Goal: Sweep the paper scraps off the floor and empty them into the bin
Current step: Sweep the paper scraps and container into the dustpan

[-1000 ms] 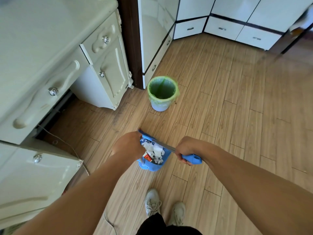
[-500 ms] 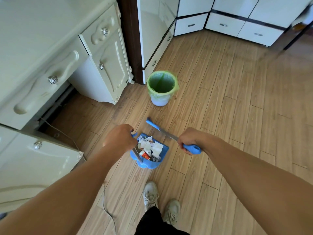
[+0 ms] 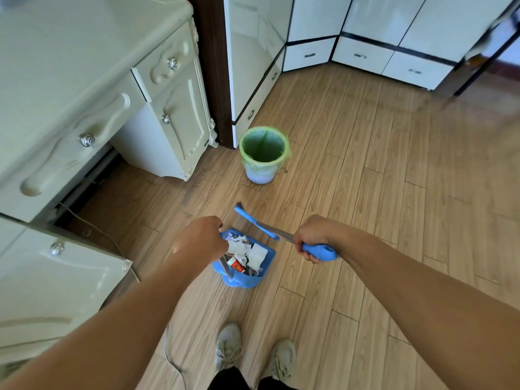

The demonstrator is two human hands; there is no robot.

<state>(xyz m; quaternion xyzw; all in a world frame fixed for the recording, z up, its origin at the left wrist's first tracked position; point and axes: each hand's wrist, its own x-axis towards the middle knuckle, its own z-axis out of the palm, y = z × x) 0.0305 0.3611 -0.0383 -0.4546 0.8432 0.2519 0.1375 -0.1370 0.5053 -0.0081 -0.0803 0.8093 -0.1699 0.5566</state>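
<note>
- The left grip [image 3: 201,240] is curled round the top of the dustpan's metal pole, which runs down from the fist to the back of the pan.
- The right grip [image 3: 311,240] is wrapped round the blue end of the broom handle [image 3: 320,251]; the knuckles face up and the fingers fold under the handle.
- From that fist the broom's shaft slants forward and left, metal near the hand and blue further out, ending at a blue tip [image 3: 240,208] above the floor between the pan and the bin.
- The blue dustpan [image 3: 244,280] sits low between the two grips, just ahead of the person's feet; whether it touches the floor cannot be told.
- The paper scraps [image 3: 254,254] lie heaped inside the dustpan, mostly white, with a small red-and-white piece among them.
- The bin [image 3: 264,154], lined with a green bag folded over its rim, stands upright on the wooden floor [image 3: 380,178] ahead of the dustpan and well apart from it, near a dark post and the corner of the white cabinets [image 3: 363,56].
- A pale green desk [image 3: 84,80] with silver knobs fills the left side.
- Two grey shoes [image 3: 229,347] show at the bottom edge, and a thin cable trails on the floor beside them.
</note>
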